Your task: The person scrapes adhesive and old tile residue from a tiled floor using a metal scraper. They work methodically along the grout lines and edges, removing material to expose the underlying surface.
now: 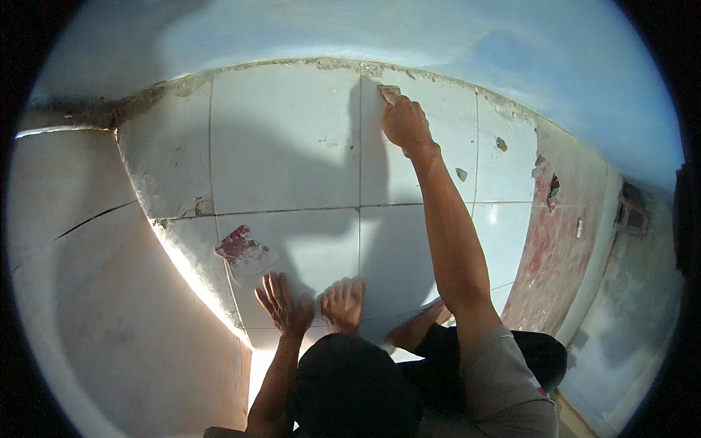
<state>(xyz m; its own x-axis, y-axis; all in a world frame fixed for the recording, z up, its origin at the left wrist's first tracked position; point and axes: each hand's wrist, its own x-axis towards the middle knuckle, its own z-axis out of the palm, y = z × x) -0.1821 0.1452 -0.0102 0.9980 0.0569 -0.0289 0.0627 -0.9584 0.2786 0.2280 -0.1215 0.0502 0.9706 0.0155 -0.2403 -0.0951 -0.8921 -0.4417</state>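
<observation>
My right hand [406,126] reaches far forward over the white tile floor [285,148]. It grips a small flat brownish piece [390,89], perhaps a scraper blade, with the index finger laid along it. The piece lies close to the floor's rough edge at the blue wall [339,33]. Most of it is hidden by the fingers. My left hand [286,306] rests palm down on a tile near my foot [343,304], fingers apart and holding nothing. Just beyond its fingertips is a red-stained flat sheet or patch [243,249].
Loose chips [461,174] and a second fragment [501,144] lie right of my forearm. A chipped spot [204,206] marks a tile corner at left. Farther right are a red-stained floor strip [539,241] and a small white object [579,228]. A pale wall [126,306] borders the left.
</observation>
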